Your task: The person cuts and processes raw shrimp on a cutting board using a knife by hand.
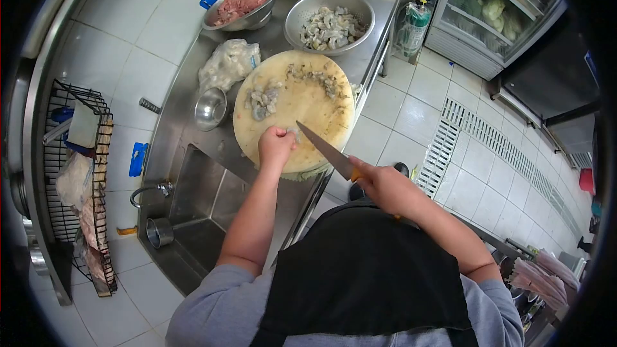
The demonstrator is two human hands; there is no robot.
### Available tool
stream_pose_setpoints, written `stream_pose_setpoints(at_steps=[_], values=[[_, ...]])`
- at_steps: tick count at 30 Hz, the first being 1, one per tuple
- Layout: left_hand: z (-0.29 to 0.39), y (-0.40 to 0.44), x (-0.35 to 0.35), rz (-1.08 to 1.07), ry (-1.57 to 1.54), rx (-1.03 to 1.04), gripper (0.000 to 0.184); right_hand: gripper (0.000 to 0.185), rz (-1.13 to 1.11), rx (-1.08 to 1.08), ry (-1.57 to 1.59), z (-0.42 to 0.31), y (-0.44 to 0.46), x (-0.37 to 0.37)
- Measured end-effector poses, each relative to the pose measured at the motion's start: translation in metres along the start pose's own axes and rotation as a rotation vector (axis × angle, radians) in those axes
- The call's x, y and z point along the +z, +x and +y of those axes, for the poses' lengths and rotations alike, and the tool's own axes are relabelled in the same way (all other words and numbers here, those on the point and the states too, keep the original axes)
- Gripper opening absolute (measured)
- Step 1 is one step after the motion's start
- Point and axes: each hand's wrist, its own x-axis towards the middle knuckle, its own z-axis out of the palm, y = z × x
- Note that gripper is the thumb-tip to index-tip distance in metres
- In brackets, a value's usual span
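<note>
My left hand (275, 146) is closed over the near part of the round cutting board (299, 109), pinching a small greyish shrimp (294, 133). In my right hand (384, 186) is a kitchen knife (324, 149) with an orange handle; its tip points at the shrimp, just right of my left fingers. A small pile of peeled shrimp (263, 99) lies on the left of the board. Dark scraps (321, 79) are spread along its far right side. Behind the board, a metal colander (297, 32) holds many more shrimp.
Left of the board are a plastic bag (228, 65) and a small metal bowl (211, 109). A bowl of raw meat (241, 8) stands farther back. The sink (205, 193) lies near left, with a metal cup (159, 232). A glass-door fridge (466, 45) stands across the floor.
</note>
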Motion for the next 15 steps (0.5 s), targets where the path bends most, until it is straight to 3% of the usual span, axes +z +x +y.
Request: stream_pose_setpoints(at_steps=[7,13,15], values=[[-0.003,-0.012,-0.004,0.019,0.041,0.052,0.016,0.051,-0.068,0.02,-0.028,0.001,0.005,0.0],[0.006,-0.038,-0.019,0.164,0.019,0.098,0.019,0.05,-0.086,0.049,-0.02,-0.003,0.006,-0.004],[0.004,-0.04,-0.028,0.166,-0.123,0.155,0.019,0.052,-0.082,0.031,-0.045,-0.002,0.005,-0.004]])
